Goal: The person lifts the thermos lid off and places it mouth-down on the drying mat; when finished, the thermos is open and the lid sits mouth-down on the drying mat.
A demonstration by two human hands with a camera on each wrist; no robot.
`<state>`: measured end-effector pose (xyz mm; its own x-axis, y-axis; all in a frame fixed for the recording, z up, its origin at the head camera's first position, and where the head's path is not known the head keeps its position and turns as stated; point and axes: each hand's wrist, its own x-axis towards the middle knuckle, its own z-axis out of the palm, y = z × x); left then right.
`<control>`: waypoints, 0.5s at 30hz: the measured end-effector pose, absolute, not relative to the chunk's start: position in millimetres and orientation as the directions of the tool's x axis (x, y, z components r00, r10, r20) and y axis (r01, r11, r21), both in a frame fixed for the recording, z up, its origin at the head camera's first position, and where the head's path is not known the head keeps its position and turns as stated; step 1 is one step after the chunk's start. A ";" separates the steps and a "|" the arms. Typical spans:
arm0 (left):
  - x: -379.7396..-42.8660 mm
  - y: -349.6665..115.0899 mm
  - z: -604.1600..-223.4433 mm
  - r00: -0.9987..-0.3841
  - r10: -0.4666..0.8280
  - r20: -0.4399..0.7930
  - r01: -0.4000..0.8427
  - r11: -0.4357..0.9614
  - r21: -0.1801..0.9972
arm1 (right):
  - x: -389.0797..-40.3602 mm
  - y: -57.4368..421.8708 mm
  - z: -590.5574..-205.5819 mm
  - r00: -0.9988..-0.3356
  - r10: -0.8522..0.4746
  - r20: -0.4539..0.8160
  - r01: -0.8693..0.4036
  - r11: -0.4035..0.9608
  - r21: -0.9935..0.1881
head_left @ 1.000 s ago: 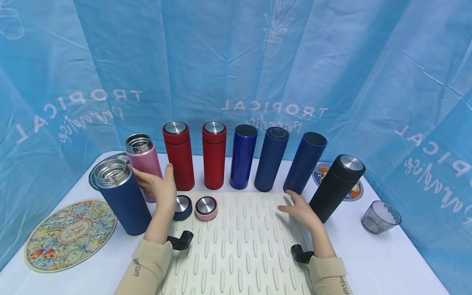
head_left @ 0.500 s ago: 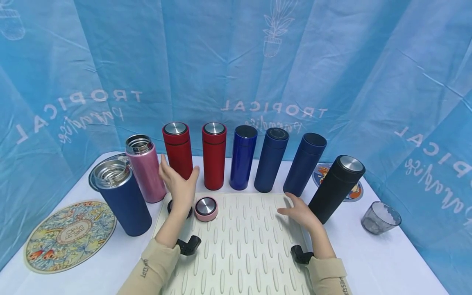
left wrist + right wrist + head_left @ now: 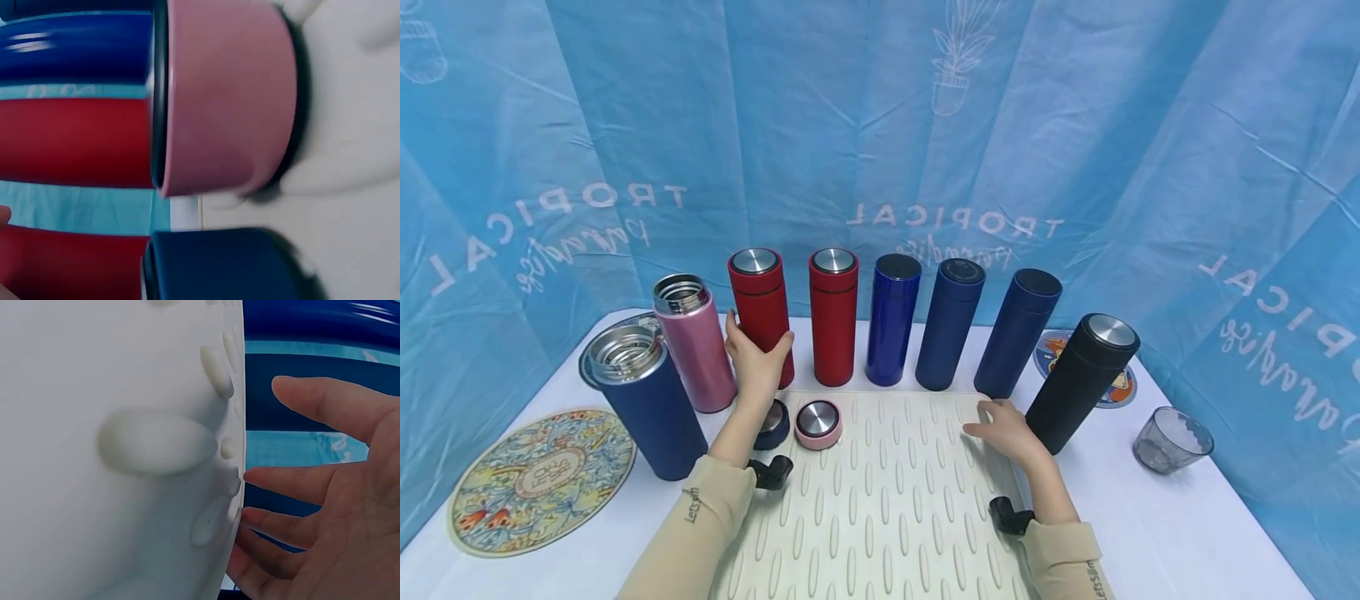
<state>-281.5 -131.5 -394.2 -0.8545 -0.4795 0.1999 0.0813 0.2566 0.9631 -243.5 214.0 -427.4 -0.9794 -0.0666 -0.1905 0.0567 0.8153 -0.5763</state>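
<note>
My left hand (image 3: pixel 756 364) is round the lower part of the leftmost red thermos (image 3: pixel 758 292), thumb at its right side and fingers at its left. In the left wrist view, a fingertip (image 3: pixel 4 214) shows along that red thermos (image 3: pixel 75 262). Near this hand lie a dark blue lid (image 3: pixel 772 425) and a pink lid (image 3: pixel 818 423), both with steel tops. My right hand (image 3: pixel 1006 429) holds nothing. Its fingers are spread at the mat's far right edge, beside the black thermos (image 3: pixel 1078 383); the right wrist view shows the fingertips (image 3: pixel 250 476) at that edge.
An open pink thermos (image 3: pixel 696 346) and an open dark blue one (image 3: pixel 651 408) stand at left. Another red (image 3: pixel 833 325), a glossy blue (image 3: pixel 891 325) and two navy thermoses (image 3: pixel 951 329) line the back. A glass (image 3: pixel 1172 440) stands right of the white mat (image 3: pixel 880 500).
My left hand has moved from beside the pink thermos rightward, then forward to the leftmost red thermos. The right hand has stayed almost in place.
</note>
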 end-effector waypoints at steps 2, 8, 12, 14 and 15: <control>-285.1 -133.7 -392.8 -0.862 -0.474 0.182 0.067 0.248 0.966 | -243.8 213.8 -427.9 -0.979 -0.066 -0.192 0.056 0.822 -0.567; -293.5 -137.3 -386.8 -0.869 -0.464 0.171 0.060 0.245 0.968 | -243.4 213.1 -428.0 -0.981 -0.077 -0.181 0.038 0.828 -0.559; -295.5 -138.8 -383.7 -0.866 -0.463 0.190 0.065 0.272 0.960 | -243.5 212.6 -427.8 -0.981 -0.080 -0.175 0.032 0.828 -0.560; -295.3 -138.9 -383.2 -0.865 -0.461 0.198 0.067 0.285 0.956 | -243.5 212.7 -428.1 -0.982 -0.078 -0.172 0.032 0.828 -0.560; -295.0 -138.9 -383.4 -0.866 -0.459 0.200 0.067 0.290 0.955 | -243.5 212.8 -428.5 -0.982 -0.077 -0.171 0.032 0.829 -0.558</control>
<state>-295.0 -138.9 -383.4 -0.8657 -0.4589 0.1999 0.0667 0.2900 0.9547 -243.5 212.8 -428.5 -0.9823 -0.0772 -0.1707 0.0318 0.8292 -0.5580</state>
